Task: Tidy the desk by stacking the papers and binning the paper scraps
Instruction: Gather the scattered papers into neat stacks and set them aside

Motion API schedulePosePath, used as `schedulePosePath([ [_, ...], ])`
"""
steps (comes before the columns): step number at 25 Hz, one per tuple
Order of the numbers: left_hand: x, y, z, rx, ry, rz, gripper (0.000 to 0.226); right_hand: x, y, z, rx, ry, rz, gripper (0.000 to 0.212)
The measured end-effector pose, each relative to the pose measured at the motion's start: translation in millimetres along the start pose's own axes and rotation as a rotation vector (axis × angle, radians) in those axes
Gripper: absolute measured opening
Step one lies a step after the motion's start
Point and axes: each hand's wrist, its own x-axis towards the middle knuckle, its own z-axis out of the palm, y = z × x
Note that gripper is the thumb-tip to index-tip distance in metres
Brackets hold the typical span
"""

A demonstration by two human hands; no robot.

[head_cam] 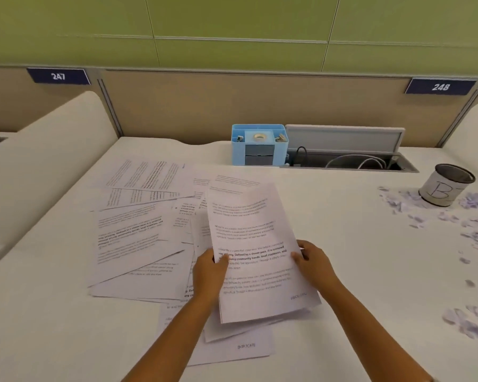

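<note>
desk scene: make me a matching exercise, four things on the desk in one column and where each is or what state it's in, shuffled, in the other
Things:
1. held sheets
2. paper scraps
3. blue organiser
4. mesh cup

Places or states:
A. at the back edge, beside the open cable tray
B. gripped by the left hand and right hand
C. standing upright at the right, wrapped in a handwritten label
D. scattered loose over the desk's right side

Pairs: 1-B, 2-D, 3-A, 4-C
</note>
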Motion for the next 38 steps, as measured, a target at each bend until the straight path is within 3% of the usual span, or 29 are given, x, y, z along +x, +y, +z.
schedulePosePath([
  [6,10.3,-33.7,-15.6,0.331,0.067,-0.043,0.021,0.3,4.0,32.1,-0.034,-0.091,0.001,0.031],
  [14,25.7,-21.4,-22.0,-0.165,0.137,-0.235,0.039,2.7,6.5,29.9,-0.038,-0.191,0.015,0.037],
  [16,32.6,-22.7,-24.4,-0.305,0.083,-0.348,0.044,2.2,8.4,30.1,-0.031,-0.200,0.018,0.036],
  [18,32.2,-19.1,-26.5,-0.362,-0.074,-0.372,0.038,1.6,9.6,28.9,-0.036,-0.198,-0.002,0.036],
  [20,31.0,-17.0,-27.3,-0.279,-0.215,-0.328,0.036,-0.5,8.6,28.6,-0.034,-0.200,-0.035,0.036],
  [22,31.0,-15.6,-28.2,-0.211,-0.258,-0.264,0.038,-4.6,6.1,28.9,-0.030,-0.204,-0.064,0.036],
  [26,29.4,-8.3,-33.9,-0.259,-0.262,-0.141,0.032,-3.4,10.3,20.6,0.077,0.028,-0.075,0.049],
  [28,23.2,0.9,-34.1,-0.352,-0.317,-0.084,0.028,-0.2,5.6,5.0,0.238,0.054,-0.002,0.055],
  [30,16.7,13.2,-31.2,-0.441,-0.358,-0.022,0.026,0.7,-5.1,-14.5,0.356,0.051,-0.004,0.047],
  [35,8.2,47.6,-15.4,-0.487,-0.358,0.177,0.023,-13.8,-31.3,-60.2,0.540,0.233,-0.202,0.015],
  [38,2.9,66.7,-4.1,-0.454,-0.354,0.238,0.020,-20.8,-32.7,-73.3,0.604,0.252,-0.288,0.018],
])
